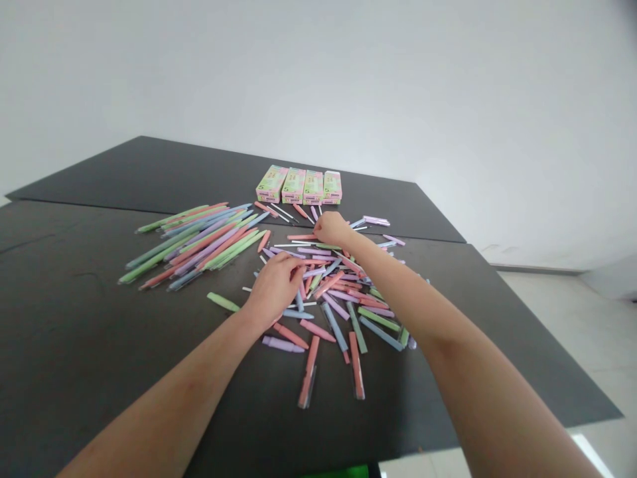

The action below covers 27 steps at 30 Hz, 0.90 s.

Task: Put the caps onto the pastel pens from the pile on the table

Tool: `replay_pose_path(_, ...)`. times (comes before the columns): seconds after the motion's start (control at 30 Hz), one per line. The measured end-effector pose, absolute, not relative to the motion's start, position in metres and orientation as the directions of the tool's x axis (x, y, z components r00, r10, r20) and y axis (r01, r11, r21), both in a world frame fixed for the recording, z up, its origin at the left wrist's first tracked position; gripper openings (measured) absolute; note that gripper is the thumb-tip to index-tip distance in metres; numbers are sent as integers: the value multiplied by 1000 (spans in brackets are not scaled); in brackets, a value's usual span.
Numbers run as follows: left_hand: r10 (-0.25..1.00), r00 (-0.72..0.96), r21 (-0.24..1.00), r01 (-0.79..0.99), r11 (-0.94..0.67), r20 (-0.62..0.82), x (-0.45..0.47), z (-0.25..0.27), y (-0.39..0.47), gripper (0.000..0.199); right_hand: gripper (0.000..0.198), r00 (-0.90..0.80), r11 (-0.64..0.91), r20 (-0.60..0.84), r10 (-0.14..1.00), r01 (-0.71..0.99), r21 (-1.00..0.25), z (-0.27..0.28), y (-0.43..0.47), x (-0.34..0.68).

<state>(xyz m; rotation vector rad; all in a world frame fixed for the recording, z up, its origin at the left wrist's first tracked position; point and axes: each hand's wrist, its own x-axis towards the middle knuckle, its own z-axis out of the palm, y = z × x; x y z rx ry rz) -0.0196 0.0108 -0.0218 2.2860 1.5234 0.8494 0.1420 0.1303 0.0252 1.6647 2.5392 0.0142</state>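
Loose pen parts in coral, lilac, blue and green (343,285) lie in a scattered heap on the dark table. Over the heap's left side is my left hand (276,285), closed, with a coral pen barrel (316,262) reaching out from its fingertips. Farther back, my right hand (332,228) is bent down with its fingers pinched together at the heap's far edge. A coral pen part (300,237) lies right at those fingertips; whether they grip it is hidden. Thin white refills (288,245) lie between the two hands.
A pile of long assembled pens (199,242) lies to the left. Several pink-and-green boxes (293,184) stand in a row behind the heap. The dark table (89,332) has a seam across it and meets a white wall at the back. Something green shows below the front edge.
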Motion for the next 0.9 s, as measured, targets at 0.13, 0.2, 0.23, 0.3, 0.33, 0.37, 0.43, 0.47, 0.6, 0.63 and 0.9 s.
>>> replay_pose_path(0.13, 900, 289, 507, 750, -425, 327, -20, -21, 10, 27, 27, -378, 385, -99, 920, 921, 56, 28, 140, 137)
replay_pose_path(0.2, 900, 287, 503, 754, -424, 329, -20, -20, 9, 27, 27, -377, 383, -95, 921, 922, 52, 25, 144, 135)
replay_pose_path(0.23, 900, 286, 502, 754, -424, 330, -20, -20, 9, 27, 27, -378, 383, -91, 921, 922, 49, 23, 145, 134)
replay_pose_path(0.3, 901, 281, 506, 753, -421, 331, -20, -20, 9, 27, 27, -382, 386, -78, 921, 922, 36, 18, 147, 134)
replay_pose_path(0.33, 902, 279, 510, 752, -418, 329, -20, -20, 9, 27, 26, -384, 387, -71, 921, 922, 28, 15, 147, 134)
replay_pose_path(0.37, 904, 277, 515, 750, -415, 324, -20, -20, 9, 27, 26, -385, 387, -63, 921, 922, 19, 14, 147, 135)
replay_pose_path(0.43, 909, 270, 530, 744, -407, 318, -20, -21, 10, 27, 25, -384, 384, -46, 922, 923, -2, 13, 147, 138)
replay_pose_path(0.47, 910, 264, 539, 739, -404, 321, -20, -21, 11, 27, 24, -382, 382, -39, 924, 924, -4, 14, 146, 140)
replay_pose_path(0.6, 921, 209, 591, 716, -372, 328, -22, -23, 14, 26, 23, -280, 302, 125, 952, 926, -226, 29, 132, 154)
replay_pose_path(0.63, 926, 192, 605, 711, -359, 325, -22, -23, 15, 26, 22, -223, 276, 176, 959, 880, -387, 33, 124, 158)
replay_pose_path(0.9, 926, 145, 675, 646, -356, 350, -22, -20, 15, 26, 7, -208, -186, -170, 963, -62, -981, 32, 31, 171)
